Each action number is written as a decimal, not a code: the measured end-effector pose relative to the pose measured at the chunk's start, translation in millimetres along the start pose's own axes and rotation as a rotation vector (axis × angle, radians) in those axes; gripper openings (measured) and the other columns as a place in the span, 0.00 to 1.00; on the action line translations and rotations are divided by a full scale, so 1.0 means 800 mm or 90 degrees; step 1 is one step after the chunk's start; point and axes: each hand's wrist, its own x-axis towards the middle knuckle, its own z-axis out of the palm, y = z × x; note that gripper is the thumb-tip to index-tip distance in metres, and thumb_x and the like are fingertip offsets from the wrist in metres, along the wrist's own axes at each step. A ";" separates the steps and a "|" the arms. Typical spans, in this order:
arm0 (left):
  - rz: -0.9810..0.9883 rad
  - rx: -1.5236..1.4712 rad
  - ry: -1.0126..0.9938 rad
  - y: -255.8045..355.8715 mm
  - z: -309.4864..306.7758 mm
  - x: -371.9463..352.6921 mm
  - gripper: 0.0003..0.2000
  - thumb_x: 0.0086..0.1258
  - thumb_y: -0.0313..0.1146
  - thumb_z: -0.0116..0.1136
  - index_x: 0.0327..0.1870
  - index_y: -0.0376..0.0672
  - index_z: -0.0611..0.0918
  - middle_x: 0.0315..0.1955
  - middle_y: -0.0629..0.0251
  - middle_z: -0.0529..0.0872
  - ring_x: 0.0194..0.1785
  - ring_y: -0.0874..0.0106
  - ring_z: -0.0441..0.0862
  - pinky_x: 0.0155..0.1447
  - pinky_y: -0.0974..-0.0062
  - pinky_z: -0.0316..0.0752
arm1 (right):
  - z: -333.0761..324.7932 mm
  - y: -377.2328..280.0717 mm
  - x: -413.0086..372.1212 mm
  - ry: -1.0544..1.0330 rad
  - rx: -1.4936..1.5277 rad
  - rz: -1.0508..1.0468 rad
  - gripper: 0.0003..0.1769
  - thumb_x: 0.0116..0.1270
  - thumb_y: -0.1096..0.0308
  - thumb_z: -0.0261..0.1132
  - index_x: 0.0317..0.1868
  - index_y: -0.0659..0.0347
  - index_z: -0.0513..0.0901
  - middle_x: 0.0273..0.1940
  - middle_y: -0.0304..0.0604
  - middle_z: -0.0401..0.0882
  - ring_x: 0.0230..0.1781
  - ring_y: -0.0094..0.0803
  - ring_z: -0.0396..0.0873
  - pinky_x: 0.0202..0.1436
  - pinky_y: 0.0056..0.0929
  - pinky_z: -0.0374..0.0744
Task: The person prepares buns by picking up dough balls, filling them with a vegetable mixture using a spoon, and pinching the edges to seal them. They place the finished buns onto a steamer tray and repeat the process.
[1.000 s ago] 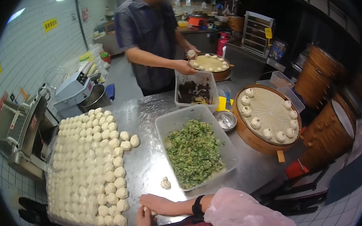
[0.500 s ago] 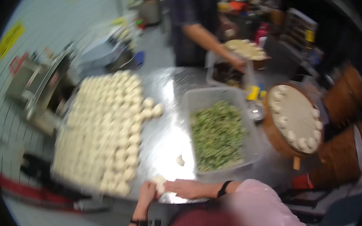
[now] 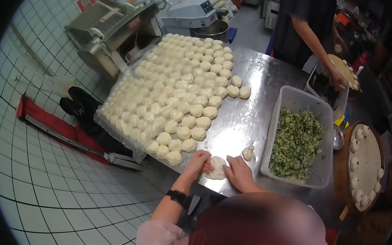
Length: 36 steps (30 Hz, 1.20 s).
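Note:
A flattened round of dough (image 3: 215, 169) lies at the front edge of the steel table between my hands. My left hand (image 3: 197, 163) is closed on its left side, with fingertips over the dough. My right hand (image 3: 240, 172) is at its right edge, fingers together and bent; part of the grip is hidden under the hand. A small lump of dough (image 3: 248, 153) sits on the table just beyond my right hand. To the left, many dough balls (image 3: 198, 134) stand in rows, most of them under clear plastic film (image 3: 134, 112).
A plastic tub (image 3: 272, 169) of chopped green filling stands on the right. Beyond it is a round steamer (image 3: 337, 181) with filled buns around its rim. A co-worker's arm (image 3: 314, 44) reaches into a second tub (image 3: 342, 100). Machines (image 3: 115, 27) stand at the back left.
The view has swung left and grown sharper, so the table appears farther right and turned. Both hands stay at the dough; my right hand's fingers, stretched out before, now look more bent.

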 end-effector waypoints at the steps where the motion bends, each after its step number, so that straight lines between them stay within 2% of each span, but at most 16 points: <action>1: 0.022 -0.037 0.028 -0.003 -0.003 -0.008 0.08 0.71 0.33 0.50 0.40 0.37 0.75 0.25 0.64 0.78 0.25 0.71 0.82 0.26 0.80 0.77 | 0.009 0.005 0.008 -0.026 -0.024 -0.011 0.14 0.61 0.60 0.63 0.42 0.61 0.79 0.39 0.52 0.75 0.43 0.46 0.76 0.43 0.39 0.75; 4: 0.025 -0.005 0.035 -0.030 0.004 -0.024 0.09 0.69 0.33 0.52 0.40 0.36 0.75 0.24 0.63 0.78 0.24 0.70 0.81 0.27 0.77 0.79 | 0.037 0.014 0.033 -0.045 -0.003 -0.008 0.13 0.59 0.62 0.64 0.38 0.62 0.78 0.36 0.51 0.76 0.38 0.47 0.77 0.41 0.38 0.76; 6: 0.061 -0.085 0.099 -0.020 0.000 -0.039 0.08 0.69 0.33 0.51 0.40 0.37 0.75 0.26 0.63 0.78 0.26 0.71 0.81 0.27 0.79 0.77 | 0.027 -0.002 0.050 -0.190 0.150 0.121 0.12 0.56 0.64 0.66 0.37 0.62 0.78 0.32 0.49 0.78 0.33 0.44 0.79 0.36 0.35 0.77; 9: 0.144 -0.163 0.216 -0.004 -0.014 -0.057 0.12 0.69 0.40 0.52 0.40 0.39 0.76 0.32 0.64 0.78 0.39 0.71 0.81 0.38 0.73 0.78 | 0.000 -0.035 0.050 -0.154 0.265 0.093 0.11 0.57 0.64 0.66 0.36 0.61 0.78 0.31 0.45 0.81 0.30 0.37 0.80 0.33 0.30 0.77; 10: 0.140 -0.182 0.246 -0.005 -0.014 -0.063 0.15 0.69 0.45 0.53 0.40 0.39 0.76 0.35 0.63 0.78 0.45 0.71 0.80 0.41 0.70 0.78 | -0.019 -0.054 0.049 -0.204 0.398 0.097 0.11 0.60 0.65 0.66 0.37 0.62 0.77 0.33 0.41 0.80 0.32 0.29 0.79 0.33 0.25 0.77; 11: 0.097 -0.278 0.188 -0.011 -0.012 -0.068 0.25 0.68 0.54 0.53 0.48 0.37 0.75 0.47 0.57 0.76 0.56 0.64 0.75 0.53 0.59 0.75 | -0.040 -0.066 0.048 -0.255 0.531 0.095 0.11 0.62 0.65 0.67 0.38 0.62 0.77 0.34 0.36 0.79 0.33 0.20 0.77 0.32 0.20 0.77; 12: 0.096 -0.280 0.182 0.002 0.009 -0.076 0.25 0.68 0.54 0.53 0.48 0.37 0.75 0.47 0.57 0.76 0.56 0.64 0.75 0.53 0.59 0.75 | -0.059 -0.071 0.048 -0.252 0.527 0.097 0.11 0.62 0.65 0.67 0.38 0.62 0.77 0.34 0.36 0.79 0.33 0.20 0.77 0.32 0.20 0.77; 14: -0.005 -0.620 -0.130 0.034 0.058 -0.102 0.31 0.68 0.55 0.51 0.58 0.34 0.69 0.58 0.49 0.71 0.61 0.55 0.72 0.60 0.50 0.70 | -0.094 -0.079 0.042 -0.252 0.444 0.066 0.12 0.66 0.67 0.63 0.46 0.63 0.77 0.36 0.37 0.79 0.34 0.22 0.78 0.35 0.19 0.78; 15: -0.019 -0.693 -0.178 0.051 0.080 -0.114 0.33 0.71 0.53 0.48 0.65 0.33 0.63 0.62 0.44 0.68 0.64 0.49 0.68 0.66 0.46 0.64 | -0.114 -0.078 0.035 -0.231 0.387 0.045 0.15 0.66 0.66 0.62 0.50 0.64 0.76 0.39 0.41 0.80 0.36 0.26 0.79 0.39 0.23 0.80; 18: -0.012 -0.590 -0.171 0.041 0.105 -0.094 0.28 0.71 0.48 0.49 0.62 0.34 0.65 0.57 0.46 0.72 0.58 0.51 0.73 0.62 0.46 0.68 | -0.201 -0.062 0.011 -0.050 0.194 0.003 0.18 0.64 0.62 0.63 0.52 0.61 0.78 0.42 0.48 0.80 0.38 0.39 0.82 0.44 0.34 0.79; 19: 0.022 -0.495 -0.142 0.046 0.117 -0.094 0.24 0.71 0.40 0.52 0.61 0.34 0.65 0.56 0.45 0.73 0.58 0.52 0.74 0.63 0.48 0.69 | -0.227 -0.040 0.004 0.018 0.029 -0.036 0.17 0.63 0.61 0.62 0.50 0.60 0.78 0.41 0.49 0.80 0.38 0.42 0.81 0.42 0.36 0.79; 22: 0.033 -0.519 -0.186 0.066 0.154 -0.088 0.23 0.69 0.35 0.54 0.61 0.35 0.65 0.55 0.46 0.74 0.58 0.54 0.75 0.63 0.50 0.70 | -0.297 0.029 -0.027 -0.084 -0.389 0.070 0.13 0.61 0.60 0.62 0.38 0.62 0.78 0.37 0.53 0.80 0.36 0.46 0.80 0.42 0.43 0.78; 26: 0.108 -0.415 -0.254 0.103 0.219 -0.075 0.22 0.70 0.34 0.54 0.60 0.32 0.66 0.54 0.47 0.76 0.57 0.55 0.76 0.62 0.57 0.73 | -0.309 0.102 -0.068 -0.256 -0.583 0.104 0.08 0.54 0.69 0.61 0.35 0.62 0.78 0.27 0.48 0.82 0.32 0.45 0.82 0.39 0.39 0.79; 30: 0.183 -0.286 -0.187 0.108 0.263 -0.050 0.17 0.72 0.34 0.52 0.57 0.34 0.72 0.49 0.56 0.81 0.49 0.68 0.81 0.53 0.73 0.77 | -0.322 0.103 -0.068 -0.240 -0.557 0.074 0.06 0.54 0.70 0.59 0.33 0.60 0.78 0.25 0.46 0.82 0.30 0.43 0.83 0.36 0.39 0.79; 32: 0.201 -0.252 -0.147 0.109 0.278 -0.045 0.16 0.72 0.34 0.52 0.55 0.35 0.73 0.47 0.59 0.82 0.47 0.72 0.82 0.50 0.76 0.77 | -0.338 0.093 -0.064 -0.126 -0.480 0.054 0.07 0.54 0.68 0.59 0.31 0.61 0.80 0.26 0.49 0.82 0.29 0.45 0.83 0.34 0.42 0.79; 36: 0.298 -0.171 -0.054 0.099 0.292 -0.039 0.15 0.72 0.35 0.52 0.54 0.35 0.74 0.45 0.60 0.83 0.46 0.73 0.82 0.50 0.78 0.75 | -0.355 0.063 -0.050 -0.241 -0.443 0.114 0.09 0.54 0.67 0.58 0.26 0.63 0.80 0.26 0.53 0.81 0.29 0.49 0.82 0.35 0.44 0.79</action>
